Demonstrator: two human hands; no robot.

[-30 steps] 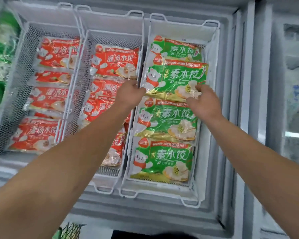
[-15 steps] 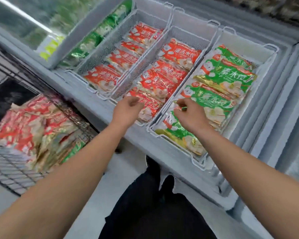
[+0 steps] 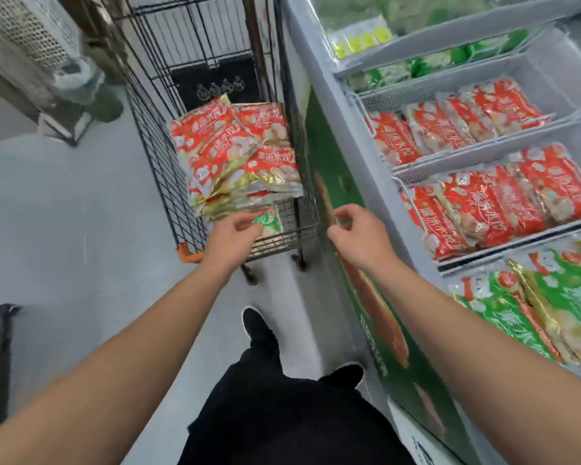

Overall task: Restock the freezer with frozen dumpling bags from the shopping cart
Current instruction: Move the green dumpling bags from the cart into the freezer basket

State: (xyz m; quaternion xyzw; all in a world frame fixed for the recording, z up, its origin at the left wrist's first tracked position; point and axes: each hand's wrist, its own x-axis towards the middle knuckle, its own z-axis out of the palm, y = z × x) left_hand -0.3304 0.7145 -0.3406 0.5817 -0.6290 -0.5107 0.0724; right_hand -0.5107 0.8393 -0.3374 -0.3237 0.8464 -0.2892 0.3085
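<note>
Currently looking down from a head-worn camera at a black wire shopping cart (image 3: 168,156) standing on the grey floor (image 3: 64,229), just beside the left wall of an open chest freezer (image 3: 342,182). Reaching forward with both bare arms. Hovering the left hand (image 3: 232,235) over the cart's near edge, fingers (image 3: 249,222) loosely curled and apart, holding nothing, just above a green dumpling bag (image 3: 269,223) lying at the bottom of the pile. Holding the right hand (image 3: 358,233) in the air in front of the freezer's green side panel (image 3: 383,330), fingers loosely curled, thumb and forefinger close together, gripping nothing visible. Lying heaped in the cart's near right corner: red dumpling bags (image 3: 235,152), overlapping one another and tilted. Filling the freezer's white wire baskets (image 3: 396,172): more red bags (image 3: 483,203) in rows in the two middle baskets, green bags (image 3: 534,307) in the nearest basket. Standing below, between the arms: dark trousers and black shoes (image 3: 259,327) on the floor.
</note>
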